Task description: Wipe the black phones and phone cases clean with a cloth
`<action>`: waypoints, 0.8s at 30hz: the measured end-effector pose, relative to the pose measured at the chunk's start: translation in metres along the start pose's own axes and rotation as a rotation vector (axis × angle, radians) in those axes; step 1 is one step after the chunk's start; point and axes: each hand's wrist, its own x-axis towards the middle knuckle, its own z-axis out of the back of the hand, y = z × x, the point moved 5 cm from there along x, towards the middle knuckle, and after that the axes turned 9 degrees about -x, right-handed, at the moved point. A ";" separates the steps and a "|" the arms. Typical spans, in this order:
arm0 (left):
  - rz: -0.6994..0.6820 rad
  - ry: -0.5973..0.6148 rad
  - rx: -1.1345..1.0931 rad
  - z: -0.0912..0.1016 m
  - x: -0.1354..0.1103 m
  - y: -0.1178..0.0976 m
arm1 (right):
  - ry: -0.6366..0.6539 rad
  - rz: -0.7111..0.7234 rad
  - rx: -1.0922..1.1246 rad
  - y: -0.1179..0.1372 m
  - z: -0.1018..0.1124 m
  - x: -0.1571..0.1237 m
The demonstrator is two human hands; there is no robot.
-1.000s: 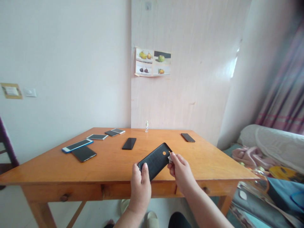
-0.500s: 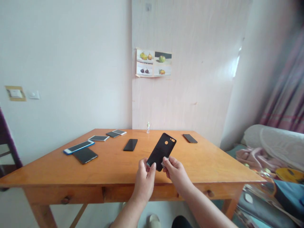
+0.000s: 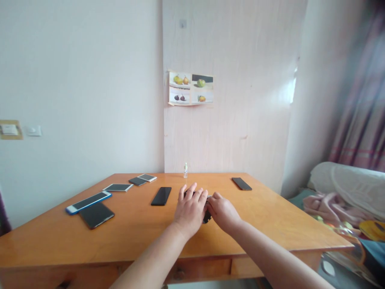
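Now the left hand (image 3: 190, 206) lies flat, fingers spread, on the black phone (image 3: 207, 218); before, it was up in the air, now it is down on the table (image 3: 135, 235); the right hand (image 3: 222, 210) curls at its end, grip unclear; seven other phones (image 3: 161, 196) lie around; one small bottle (image 3: 185, 170) stands behind.

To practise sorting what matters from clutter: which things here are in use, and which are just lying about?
In use: left hand, right hand, covered black phone.
Lying about: middle black phone, far-right phone, blue-edged phone, small bottle, fruit pictures.
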 end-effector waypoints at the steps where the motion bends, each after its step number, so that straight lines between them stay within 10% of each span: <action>1: 0.014 0.032 0.015 -0.005 0.003 0.004 | 0.002 0.015 -0.023 0.000 -0.001 0.004; 8: 0.158 0.139 0.020 -0.028 0.013 0.044 | -0.070 0.003 0.046 -0.035 -0.006 0.026; 14: 0.287 0.132 0.031 -0.049 0.010 0.073 | -0.186 -0.297 0.391 -0.083 -0.029 0.040; 19: 0.301 0.163 0.019 -0.065 0.008 0.080 | -0.121 -0.389 0.744 -0.057 -0.053 0.056; 24: 0.270 0.172 0.004 -0.067 0.004 0.081 | -0.005 -0.177 0.697 -0.008 -0.060 0.076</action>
